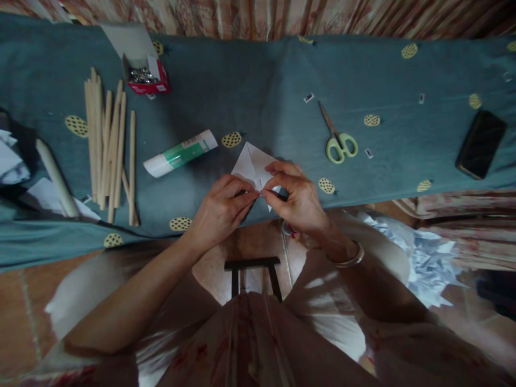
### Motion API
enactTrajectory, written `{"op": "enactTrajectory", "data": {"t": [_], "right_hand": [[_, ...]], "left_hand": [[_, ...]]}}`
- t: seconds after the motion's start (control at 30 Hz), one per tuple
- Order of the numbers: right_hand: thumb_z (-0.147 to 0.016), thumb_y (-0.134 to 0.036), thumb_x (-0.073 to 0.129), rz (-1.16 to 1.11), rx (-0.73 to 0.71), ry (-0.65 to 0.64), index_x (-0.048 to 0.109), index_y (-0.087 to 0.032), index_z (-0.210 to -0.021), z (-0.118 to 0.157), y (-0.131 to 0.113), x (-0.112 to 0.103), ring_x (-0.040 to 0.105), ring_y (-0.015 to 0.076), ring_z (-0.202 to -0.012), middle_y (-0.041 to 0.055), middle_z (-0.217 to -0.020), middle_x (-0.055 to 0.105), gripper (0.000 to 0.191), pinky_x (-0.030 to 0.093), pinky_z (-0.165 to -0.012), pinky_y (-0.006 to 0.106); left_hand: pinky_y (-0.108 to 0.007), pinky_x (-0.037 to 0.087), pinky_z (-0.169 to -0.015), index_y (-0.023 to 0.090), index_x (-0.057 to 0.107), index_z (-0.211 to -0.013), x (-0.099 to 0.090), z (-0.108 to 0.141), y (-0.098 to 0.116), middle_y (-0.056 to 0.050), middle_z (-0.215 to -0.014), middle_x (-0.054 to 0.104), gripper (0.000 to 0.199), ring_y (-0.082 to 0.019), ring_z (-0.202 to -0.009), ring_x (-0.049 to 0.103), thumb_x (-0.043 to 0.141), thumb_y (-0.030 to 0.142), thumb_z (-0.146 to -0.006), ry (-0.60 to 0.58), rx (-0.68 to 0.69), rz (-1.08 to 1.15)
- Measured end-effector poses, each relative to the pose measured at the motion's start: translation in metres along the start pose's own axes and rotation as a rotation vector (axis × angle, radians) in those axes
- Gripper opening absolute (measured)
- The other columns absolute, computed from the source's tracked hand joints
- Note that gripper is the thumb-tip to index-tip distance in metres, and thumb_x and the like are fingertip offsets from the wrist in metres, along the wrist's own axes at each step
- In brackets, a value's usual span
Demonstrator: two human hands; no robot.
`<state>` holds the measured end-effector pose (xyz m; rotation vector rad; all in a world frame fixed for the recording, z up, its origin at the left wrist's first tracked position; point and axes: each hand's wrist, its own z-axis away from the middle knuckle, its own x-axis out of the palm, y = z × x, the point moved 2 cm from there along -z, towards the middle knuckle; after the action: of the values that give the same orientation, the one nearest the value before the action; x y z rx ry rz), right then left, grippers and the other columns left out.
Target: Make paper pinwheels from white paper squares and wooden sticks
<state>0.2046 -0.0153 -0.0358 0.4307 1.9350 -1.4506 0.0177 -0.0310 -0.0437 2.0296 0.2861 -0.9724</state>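
A folded white paper (250, 159) lies at the near edge of the cloth-covered table, one corner pointing away from me and a crease down its middle. My left hand (226, 204) pinches its near part from the left, thumb and forefinger together. From the right, my right hand (296, 196) pinches close to the same spot, its fingertips almost touching those of the left. Whether something small sits between the fingertips is hidden. Left of the paper lies a white and green glue stick (181, 153). Green-handled scissors (338, 142) rest to the right, blades pointing away.
Several pale wooden sticks (107, 145) lie at left, beside an open red box (149, 80) of small metal pieces. A thick pale rod (56, 174) and paper scraps are farther left. A black phone (481, 144) lies far right. Crumpled paper (431, 258) is below the table at right.
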Motion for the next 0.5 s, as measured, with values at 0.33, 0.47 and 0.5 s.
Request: {"op": "enactTrajectory", "data": {"t": [0.33,0.47,0.5], "right_hand": [[-0.085,-0.019,0.065,0.004,-0.018,0.015,0.068,-0.022,-0.08,0.002,0.0002,0.0004,0.064,0.0261,-0.111,0.0083,-0.115,0.069,0.007,0.048,-0.102,0.048],[-0.088,-0.022,0.063,0.016,-0.052,0.019,0.07,-0.024,-0.091,0.0034,0.0019,0.0012,0.063,0.0256,-0.111,0.007,-0.118,0.068,0.009,0.049,-0.102,0.048],[-0.089,-0.022,0.061,0.022,-0.067,0.02,0.071,-0.024,-0.093,0.0038,0.0024,0.0015,0.063,0.0253,-0.111,0.0067,-0.119,0.068,0.011,0.049,-0.101,0.047]], "left_hand": [[-0.04,0.055,-0.086,0.018,0.073,-0.108,-0.0004,-0.0009,-0.0016,-0.01,-0.102,0.07,0.022,-0.022,-0.099,0.062,0.054,0.021,-0.098,-0.009,-0.003,0.015],[-0.04,0.055,-0.087,0.018,0.073,-0.107,0.0,-0.0011,-0.0016,-0.01,-0.102,0.069,0.021,-0.022,-0.099,0.061,0.055,0.021,-0.097,-0.006,-0.004,0.019],[-0.04,0.055,-0.087,0.018,0.073,-0.106,0.0,-0.0012,-0.0015,-0.01,-0.102,0.069,0.021,-0.022,-0.099,0.061,0.055,0.02,-0.097,-0.005,-0.008,0.018]]}}
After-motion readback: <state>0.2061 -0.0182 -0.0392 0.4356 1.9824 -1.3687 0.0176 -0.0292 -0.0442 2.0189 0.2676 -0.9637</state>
